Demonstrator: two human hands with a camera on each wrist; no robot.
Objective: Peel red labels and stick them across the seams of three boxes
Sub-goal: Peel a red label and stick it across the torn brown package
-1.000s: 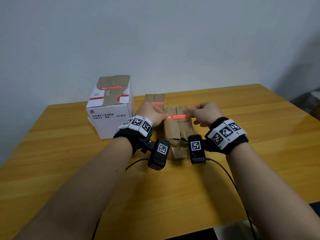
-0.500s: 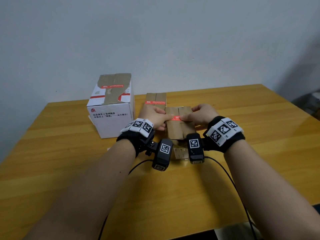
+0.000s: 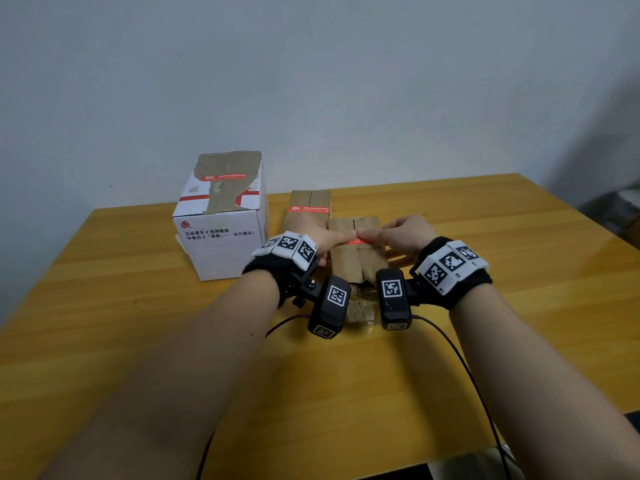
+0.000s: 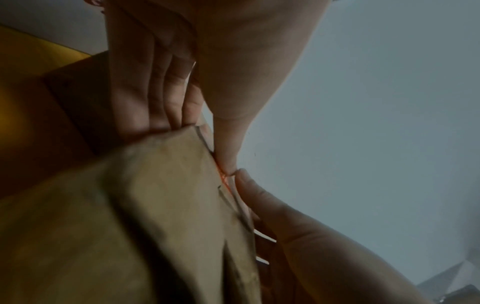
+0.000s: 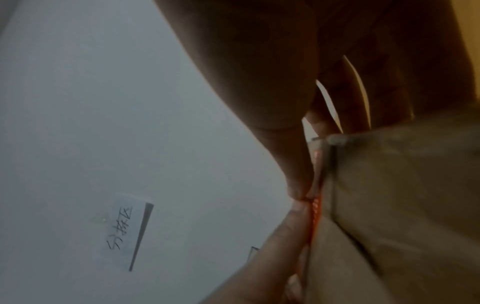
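Observation:
A small brown box point(image 3: 355, 261) stands at the table's middle with a red label point(image 3: 358, 241) lying across its top seam. My left hand point(image 3: 325, 240) and right hand point(image 3: 405, 237) flank the box, and their thumbs meet tip to tip on the label. In the left wrist view my left fingers point(image 4: 155, 98) lie straight down the box's side point(image 4: 155, 205), and the label point(image 4: 223, 176) shows as a thin red edge under the thumbs. The right wrist view shows the same label point(image 5: 315, 209). A second brown box point(image 3: 310, 202) and a white box point(image 3: 221, 237) each carry a red label.
A backing sheet point(image 3: 360, 310) lies on the wooden table point(image 3: 138, 323) just in front of the near box, between my two wrist cameras. The white box stands to the left and the wall is close behind the table.
My hands have drawn together. A second ago they held the label's ends stretched over the box; now both thumbs press it down at the seam.

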